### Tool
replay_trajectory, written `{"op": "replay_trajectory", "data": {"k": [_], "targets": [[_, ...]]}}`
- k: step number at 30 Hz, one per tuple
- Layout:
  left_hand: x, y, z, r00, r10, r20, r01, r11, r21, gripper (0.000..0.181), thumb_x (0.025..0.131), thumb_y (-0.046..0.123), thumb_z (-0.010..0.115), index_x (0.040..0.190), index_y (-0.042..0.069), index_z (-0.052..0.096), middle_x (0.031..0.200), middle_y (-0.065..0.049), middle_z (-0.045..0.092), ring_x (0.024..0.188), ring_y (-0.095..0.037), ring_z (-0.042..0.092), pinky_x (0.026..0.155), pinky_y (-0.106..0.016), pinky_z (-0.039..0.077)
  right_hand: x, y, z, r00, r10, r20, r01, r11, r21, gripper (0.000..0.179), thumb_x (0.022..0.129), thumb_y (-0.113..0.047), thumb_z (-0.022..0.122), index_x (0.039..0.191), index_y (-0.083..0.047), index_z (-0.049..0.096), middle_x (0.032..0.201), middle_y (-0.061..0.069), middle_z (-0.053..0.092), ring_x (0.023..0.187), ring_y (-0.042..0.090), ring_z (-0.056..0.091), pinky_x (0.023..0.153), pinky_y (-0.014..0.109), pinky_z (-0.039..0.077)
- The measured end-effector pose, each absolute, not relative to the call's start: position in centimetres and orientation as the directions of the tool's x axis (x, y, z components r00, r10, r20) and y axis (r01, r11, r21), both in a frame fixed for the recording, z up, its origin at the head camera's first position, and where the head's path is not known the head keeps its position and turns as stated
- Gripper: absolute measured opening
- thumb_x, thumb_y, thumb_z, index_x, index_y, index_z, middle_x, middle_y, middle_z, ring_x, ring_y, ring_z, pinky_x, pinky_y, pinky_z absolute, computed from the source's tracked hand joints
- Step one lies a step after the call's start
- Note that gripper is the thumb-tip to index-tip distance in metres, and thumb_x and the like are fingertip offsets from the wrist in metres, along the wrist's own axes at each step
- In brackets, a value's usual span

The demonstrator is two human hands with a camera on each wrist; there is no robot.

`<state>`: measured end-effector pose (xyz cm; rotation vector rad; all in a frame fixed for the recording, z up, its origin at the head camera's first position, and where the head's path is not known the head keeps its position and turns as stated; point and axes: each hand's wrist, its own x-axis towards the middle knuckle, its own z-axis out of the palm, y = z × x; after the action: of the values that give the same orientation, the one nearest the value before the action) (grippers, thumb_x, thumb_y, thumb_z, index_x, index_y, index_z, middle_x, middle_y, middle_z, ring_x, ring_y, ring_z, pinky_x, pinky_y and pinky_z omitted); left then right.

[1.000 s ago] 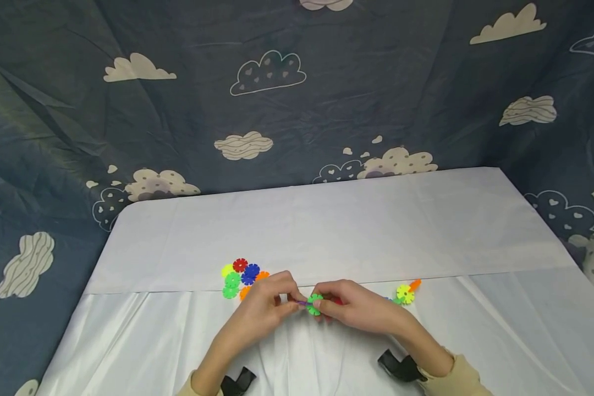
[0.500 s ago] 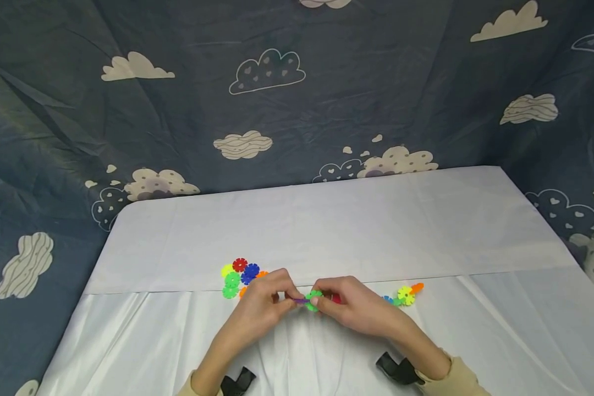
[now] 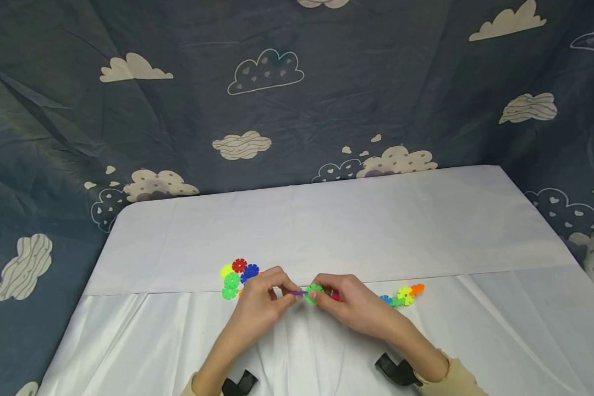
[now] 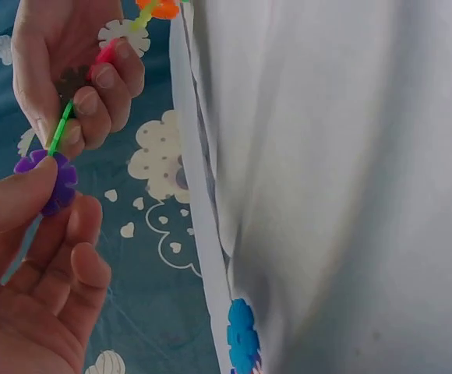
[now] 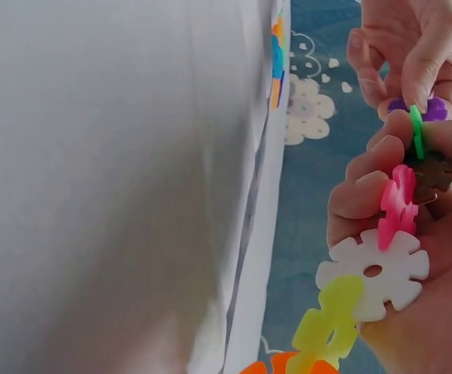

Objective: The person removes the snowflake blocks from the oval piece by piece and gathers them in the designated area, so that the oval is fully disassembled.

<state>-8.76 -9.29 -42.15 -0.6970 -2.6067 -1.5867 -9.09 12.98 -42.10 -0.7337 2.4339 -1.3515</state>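
In the head view, my left hand (image 3: 262, 300) and right hand (image 3: 351, 305) meet above the white table. Thumb and fingers of the left pinch a purple notched plastic disc (image 4: 67, 187), with a pale blue edge-on piece (image 4: 23, 245) below it. The purple disc meets a green disc (image 5: 418, 132) that my right hand grips by thumb and fingertips. From the green disc a linked chain runs through the right palm: a brown disc (image 5: 436, 179), a pink disc (image 5: 397, 206), a white disc (image 5: 405, 269), a yellow disc (image 5: 331, 315) and an orange disc (image 5: 280, 365).
Left of the hands lies a pile of loose discs, among them a red disc (image 3: 239, 265), a blue disc (image 3: 250, 271) and a green disc (image 3: 230, 280). Right of the right wrist show a yellow disc (image 3: 405, 295) and an orange disc (image 3: 418, 289). A cloud-print cloth (image 3: 287, 121) hangs behind.
Both hands have shifted slightly away from the body, the left one also a little leftward. More of the discs beside the right wrist shows. The pinch on the purple and green discs continues.
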Motion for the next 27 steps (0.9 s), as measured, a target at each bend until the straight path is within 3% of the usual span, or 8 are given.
{"op": "replay_trajectory", "data": {"k": [9,15,19,23,27], "targets": [[-8.9,-9.6,-42.0,-0.931,0.329,0.156,0.285,0.39,0.876,0.013,0.084,0.01,0.078,0.08,0.022,0.074,0.079,0.015,0.067,0.068,-0.013,0.056,0.056,-0.026,0.046,-9.1,13.1,-42.0,-0.835,-0.548,0.053,-0.342,0.441,-0.83,0.015,0.101,-0.032,0.058,0.094,-0.023,0.066,0.068,-0.014,0.047,0.06,0.005,0.044,0.055,0.022,0.038],[-9.5,-11.1,-41.8,-0.971,0.222,0.091,0.18,0.422,0.889,0.015,0.082,0.01,0.081,0.083,0.024,0.075,0.075,0.01,0.067,0.064,-0.017,0.056,0.053,-0.026,0.045,-9.2,13.3,-41.8,-0.825,-0.557,0.097,-0.391,0.439,-0.809,0.013,0.101,-0.03,0.058,0.094,-0.022,0.064,0.07,-0.013,0.046,0.061,0.005,0.045,0.057,0.024,0.04],[-10.2,-12.3,-42.0,-0.986,0.159,0.047,0.121,0.492,0.862,0.01,0.084,0.01,0.079,0.088,0.018,0.076,0.076,0.006,0.067,0.068,-0.017,0.058,0.056,-0.026,0.047,-9.1,13.2,-41.9,-0.833,-0.549,0.067,-0.365,0.455,-0.812,0.011,0.101,-0.032,0.057,0.095,-0.025,0.063,0.071,-0.013,0.048,0.062,0.006,0.045,0.057,0.024,0.039],[-10.9,-13.6,-42.2,-0.991,0.137,0.004,0.08,0.556,0.827,0.01,0.09,0.008,0.071,0.098,0.013,0.077,0.086,0.005,0.069,0.076,-0.016,0.059,0.065,-0.029,0.049,-9.2,13.3,-41.9,-0.849,-0.527,0.036,-0.327,0.471,-0.819,0.012,0.101,-0.032,0.057,0.095,-0.025,0.064,0.07,-0.013,0.047,0.061,0.005,0.043,0.056,0.023,0.038],[-11.4,-14.8,-42.4,-0.99,0.138,-0.015,0.072,0.601,0.796,0.011,0.091,0.006,0.069,0.097,0.01,0.077,0.092,0.002,0.069,0.086,-0.016,0.06,0.076,-0.033,0.049,-9.2,13.3,-42.0,-0.851,-0.525,0.021,-0.312,0.473,-0.824,0.013,0.101,-0.032,0.058,0.096,-0.022,0.064,0.07,-0.012,0.048,0.061,0.006,0.044,0.057,0.023,0.039]]}}
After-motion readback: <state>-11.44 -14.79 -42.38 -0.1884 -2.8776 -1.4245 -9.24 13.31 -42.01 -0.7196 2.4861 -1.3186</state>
